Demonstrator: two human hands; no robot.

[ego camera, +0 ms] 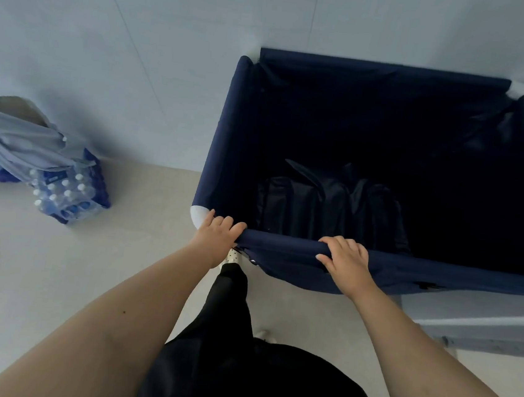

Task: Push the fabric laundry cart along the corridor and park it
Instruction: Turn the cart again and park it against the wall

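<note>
A navy fabric laundry cart (225, 136) with white corner joints fills the right half of the head view, its far side against a pale wall. Dark folded cloth (328, 205) lies at its bottom. My left hand (218, 235) grips the near rim beside the white left corner. My right hand (345, 258) is curled over the same near rim, further right. Both arms reach forward from the bottom of the frame.
A shrink-wrapped pack of water bottles (67, 194) draped with a grey cloth (21, 140) sits on the floor at left by the wall. A pale ledge or door frame (474, 321) lies right of the cart. Light floor (68, 275) stretches left of me.
</note>
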